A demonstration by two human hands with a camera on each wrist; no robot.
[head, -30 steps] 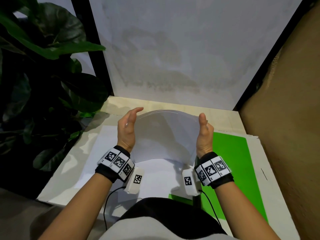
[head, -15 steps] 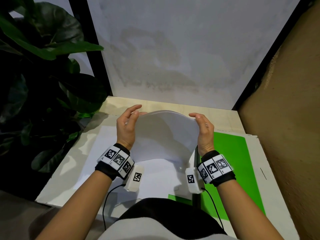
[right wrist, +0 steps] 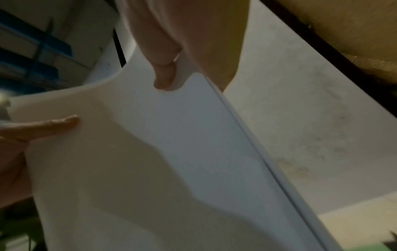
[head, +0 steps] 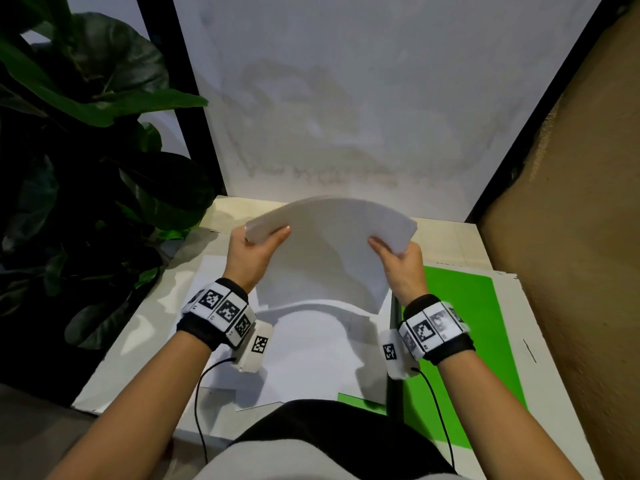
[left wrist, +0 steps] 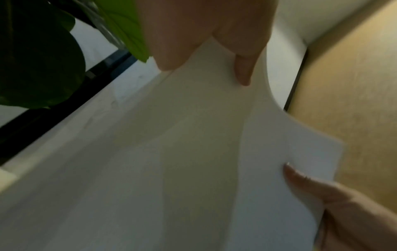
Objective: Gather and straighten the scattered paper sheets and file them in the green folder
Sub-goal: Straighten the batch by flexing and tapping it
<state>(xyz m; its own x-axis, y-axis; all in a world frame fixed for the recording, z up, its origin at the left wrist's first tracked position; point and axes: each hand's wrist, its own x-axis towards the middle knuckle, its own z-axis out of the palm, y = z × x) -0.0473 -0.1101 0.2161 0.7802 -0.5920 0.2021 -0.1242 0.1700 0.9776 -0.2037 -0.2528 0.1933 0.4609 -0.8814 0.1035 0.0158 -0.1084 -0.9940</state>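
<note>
Since 1 second ago, both hands have gone from flat palms pressed against the side edges of the paper stack (head: 329,244) to gripping its far corners, and the stack has risen higher in the middle of the head view. Left hand (head: 254,252) pinches the upper left corner, thumb on the near face and fingers (left wrist: 242,71) curled behind. Right hand (head: 403,265) pinches the upper right corner the same way, its fingers (right wrist: 164,76) wrapped over the edge.

Between the 2 grips the stack bows upward in an arch, with its long axis running left to right across the frame. Its near edge hangs down toward the loose sheets (head: 311,351) lying on the bench (head: 114,368) at lower centre.

What the coming move turns on is this: the green folder (head: 464,341) lies flat to the lower right of the stack, directly below and beside the right hand, well apart from the left. I judge the right hand the nearer one to lead the sheets over, once the edges are squared. Loose sheets on the bench suggest gathering is not yet finished.
</note>
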